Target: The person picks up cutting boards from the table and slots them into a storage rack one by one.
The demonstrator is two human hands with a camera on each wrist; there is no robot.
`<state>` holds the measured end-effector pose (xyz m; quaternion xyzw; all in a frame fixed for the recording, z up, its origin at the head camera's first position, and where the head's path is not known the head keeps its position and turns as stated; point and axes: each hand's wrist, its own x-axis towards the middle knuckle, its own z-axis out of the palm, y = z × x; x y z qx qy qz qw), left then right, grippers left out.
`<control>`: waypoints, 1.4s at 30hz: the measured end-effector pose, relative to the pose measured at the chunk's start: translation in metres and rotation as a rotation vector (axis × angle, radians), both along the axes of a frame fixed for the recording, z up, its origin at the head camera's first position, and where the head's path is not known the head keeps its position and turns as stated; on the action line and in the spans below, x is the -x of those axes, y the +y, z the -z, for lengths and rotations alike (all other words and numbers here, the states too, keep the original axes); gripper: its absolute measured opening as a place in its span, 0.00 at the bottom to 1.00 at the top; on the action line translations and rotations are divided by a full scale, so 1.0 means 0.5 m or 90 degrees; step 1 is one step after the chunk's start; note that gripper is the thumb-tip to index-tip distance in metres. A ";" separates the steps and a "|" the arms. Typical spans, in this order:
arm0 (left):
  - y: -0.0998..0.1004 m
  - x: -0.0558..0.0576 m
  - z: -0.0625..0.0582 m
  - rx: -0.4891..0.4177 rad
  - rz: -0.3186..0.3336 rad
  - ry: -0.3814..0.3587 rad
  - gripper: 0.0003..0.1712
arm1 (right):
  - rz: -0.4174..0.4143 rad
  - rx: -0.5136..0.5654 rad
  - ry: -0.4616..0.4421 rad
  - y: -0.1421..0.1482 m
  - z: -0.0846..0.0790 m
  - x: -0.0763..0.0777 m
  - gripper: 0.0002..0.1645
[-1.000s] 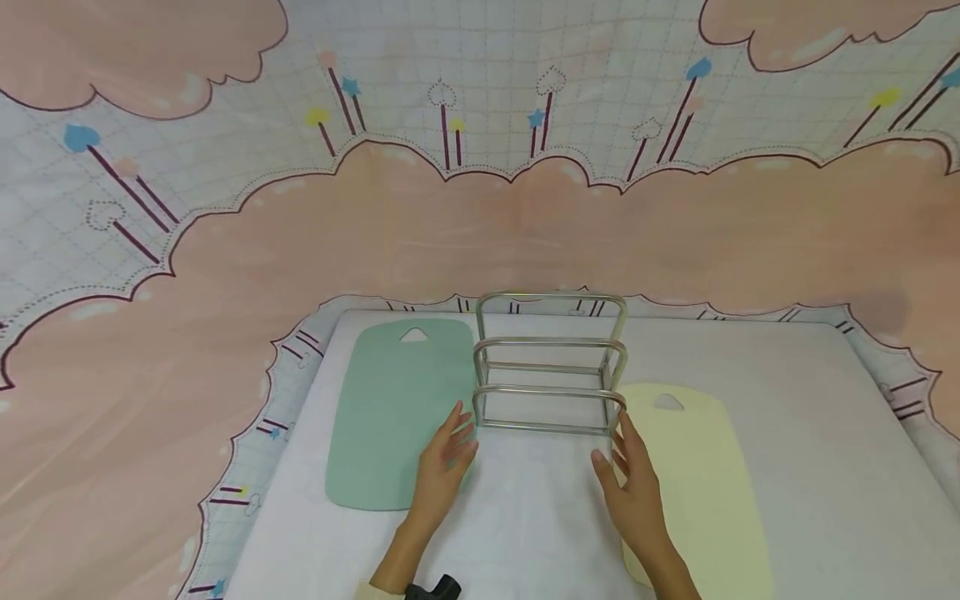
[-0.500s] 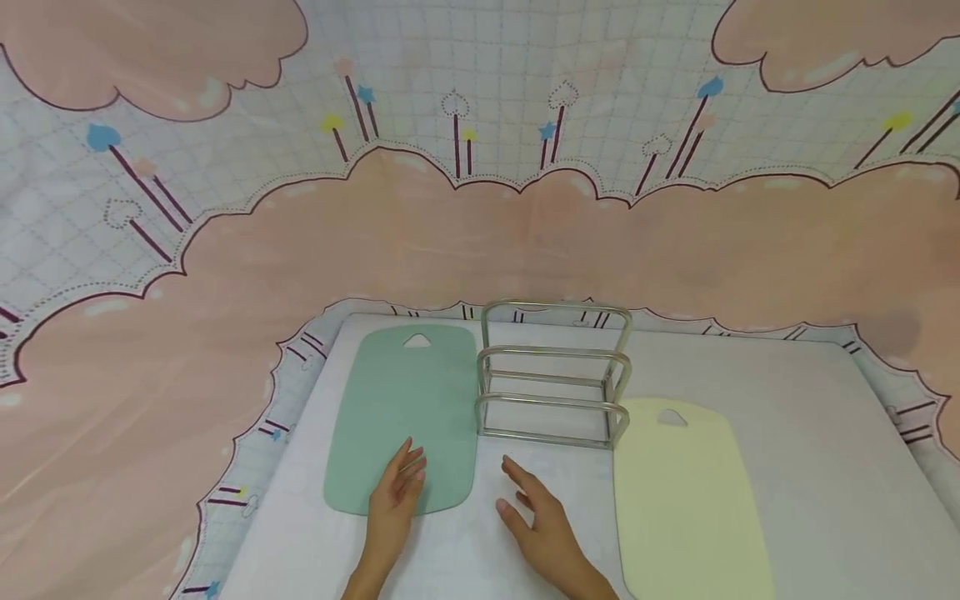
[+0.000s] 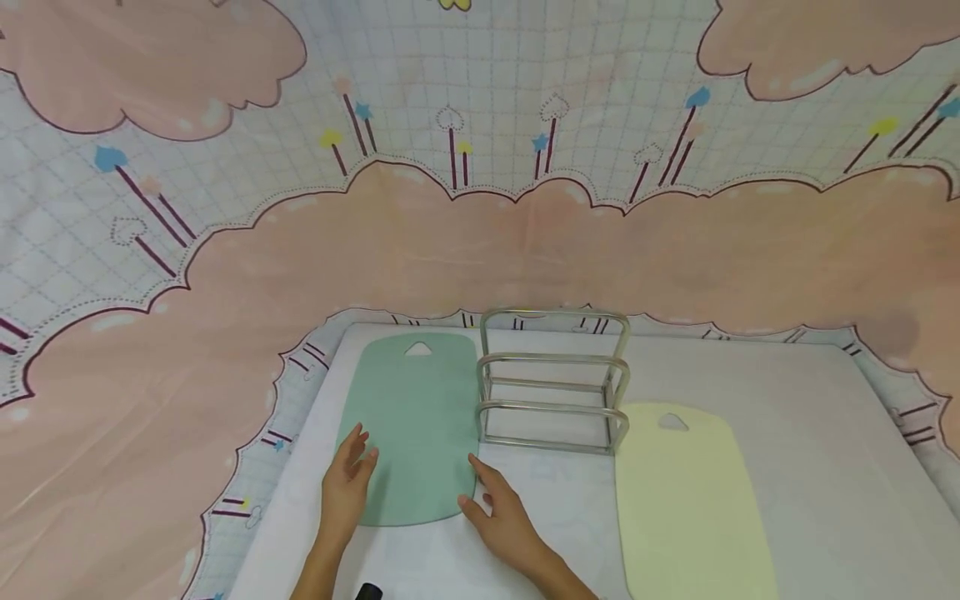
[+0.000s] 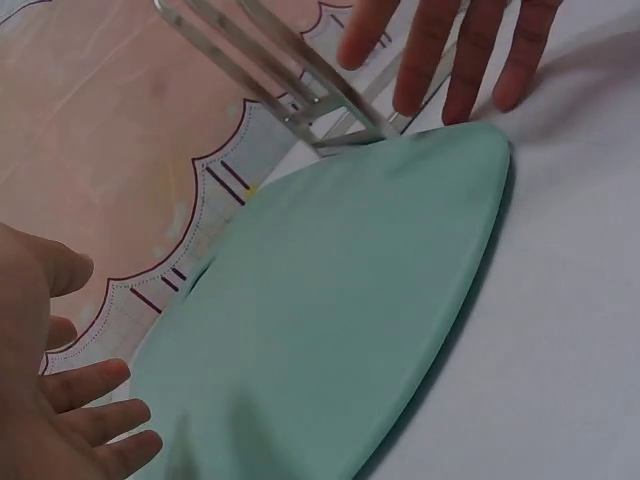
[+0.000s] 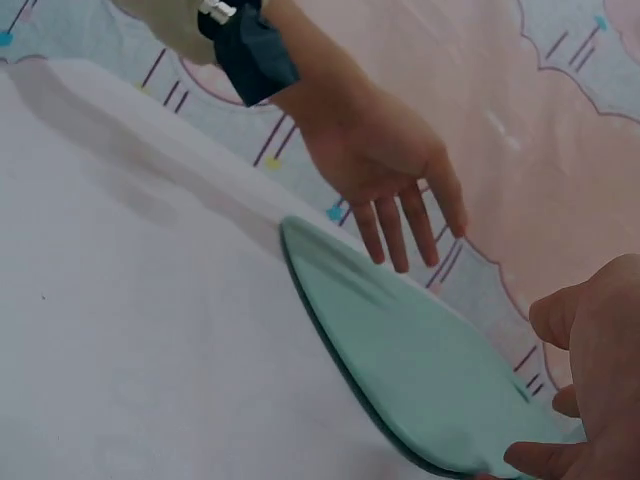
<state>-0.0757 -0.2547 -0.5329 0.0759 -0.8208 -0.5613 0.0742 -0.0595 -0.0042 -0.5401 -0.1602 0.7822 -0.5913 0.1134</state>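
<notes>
Count taken at the worktop (image 3: 810, 400), which numbered one. Cutting boards totalled two: one green board (image 3: 408, 417), beside the left edge towards the far left corner, and one pale yellow board (image 3: 693, 500), set in from the right edge and extending towards the near edge. Handle holes (image 3: 417, 350) totalled two, one per board. Metal racks totalled one: a single wire rack (image 3: 553, 358) near the far edge, with three hoops (image 3: 553, 407) counted. Hands totalled two: one left hand (image 3: 345, 492) and one right hand (image 3: 504, 521). One dark wrist strap (image 5: 255, 55) was visible.
</notes>
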 end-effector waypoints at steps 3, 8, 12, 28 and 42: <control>-0.015 0.009 -0.001 -0.002 -0.018 -0.015 0.35 | 0.001 -0.009 0.005 -0.003 0.008 0.008 0.39; -0.037 0.025 -0.005 -0.001 -0.062 -0.038 0.36 | 0.000 -0.008 -0.002 -0.010 0.019 0.016 0.41; -0.045 0.032 -0.008 -0.003 -0.073 -0.051 0.36 | 0.014 -0.018 0.001 -0.014 0.024 0.018 0.41; -0.074 0.065 0.003 0.046 -0.120 -0.058 0.32 | 0.050 -0.032 -0.001 -0.001 0.027 0.020 0.40; -0.084 0.091 -0.001 0.024 -0.132 -0.139 0.33 | 0.018 -0.004 -0.025 -0.018 0.022 0.018 0.41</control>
